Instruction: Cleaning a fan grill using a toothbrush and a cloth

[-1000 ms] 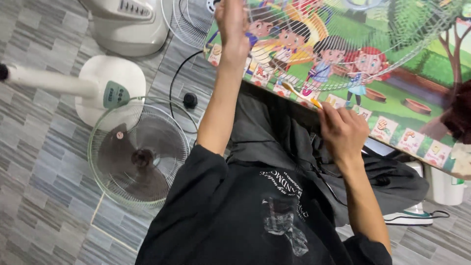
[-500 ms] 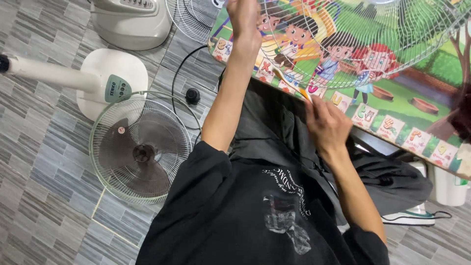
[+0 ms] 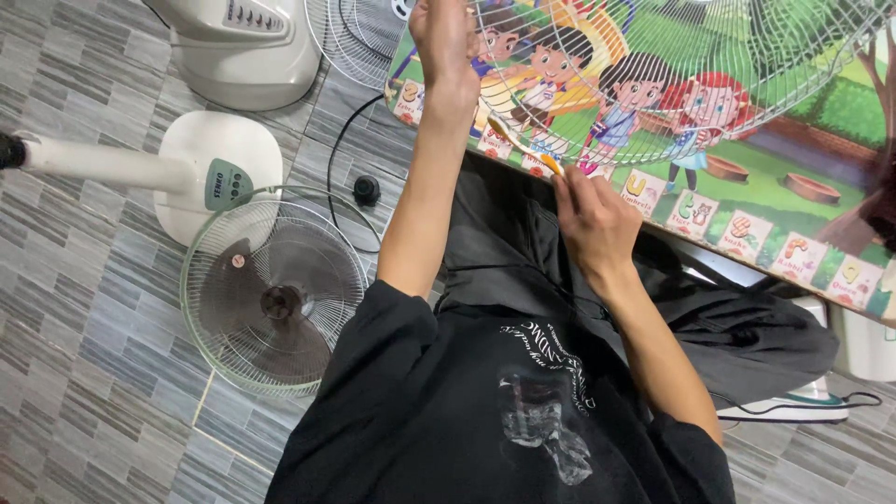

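The left hand [image 3: 443, 42] grips the wire fan guard [image 3: 691, 84] steady above the table while the right hand [image 3: 593, 224] pinches a toothbrush [image 3: 523, 145] against its wires.

- A room in a home, used as an informal fan repair or cleaning spot.
- Grey wood-look floor tiles [image 3: 84, 373] underfoot.
- A low table with a children's cartoon top [image 3: 747, 177].
- A standing fan [image 3: 219, 187] lies on the floor; another white fan base [image 3: 247, 47] and loose wire grille [image 3: 350, 37] nearby.
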